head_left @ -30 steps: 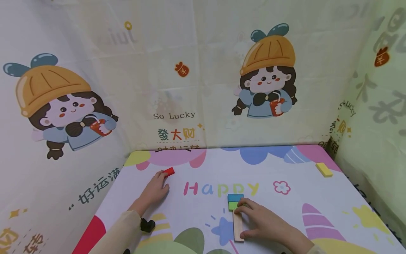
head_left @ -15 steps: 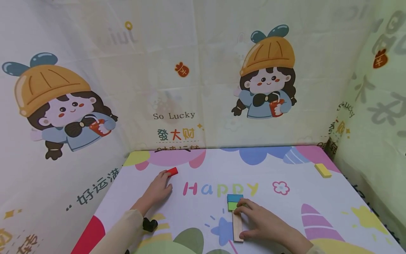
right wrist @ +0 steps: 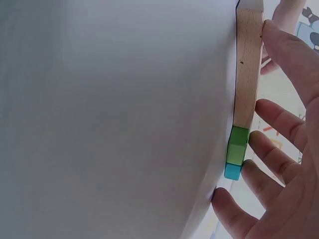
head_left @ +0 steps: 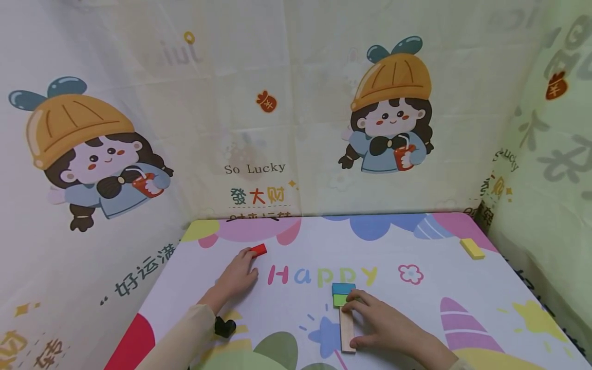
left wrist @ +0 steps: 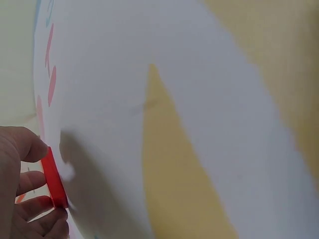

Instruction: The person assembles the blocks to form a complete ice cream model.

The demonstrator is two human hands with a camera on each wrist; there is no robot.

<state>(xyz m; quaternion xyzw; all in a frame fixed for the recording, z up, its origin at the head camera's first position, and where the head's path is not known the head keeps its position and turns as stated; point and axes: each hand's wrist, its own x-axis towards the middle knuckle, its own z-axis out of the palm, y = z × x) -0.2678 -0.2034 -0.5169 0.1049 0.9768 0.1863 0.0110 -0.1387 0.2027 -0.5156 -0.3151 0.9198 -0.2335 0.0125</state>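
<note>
Printed tabletop (head_left: 319, 246) lies beneath the fingers; I see the left hand (head_left: 235, 279) pinching a red block (head_left: 260, 250), the right hand (head_left: 386, 325) spread-fingered along wooden block (head_left: 347, 333), green block (head_left: 339, 300), blue block (head_left: 344, 289).

The head camera looks forward and down over the surface (head_left: 319, 241). The wrist cameras are near: the left shares with it the red block (head_left: 260, 250), the right the green block (head_left: 339, 300).

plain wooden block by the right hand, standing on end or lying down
Lying down: in the head view, the plain wooden block stretches lengthwise along the tabletop.
</note>
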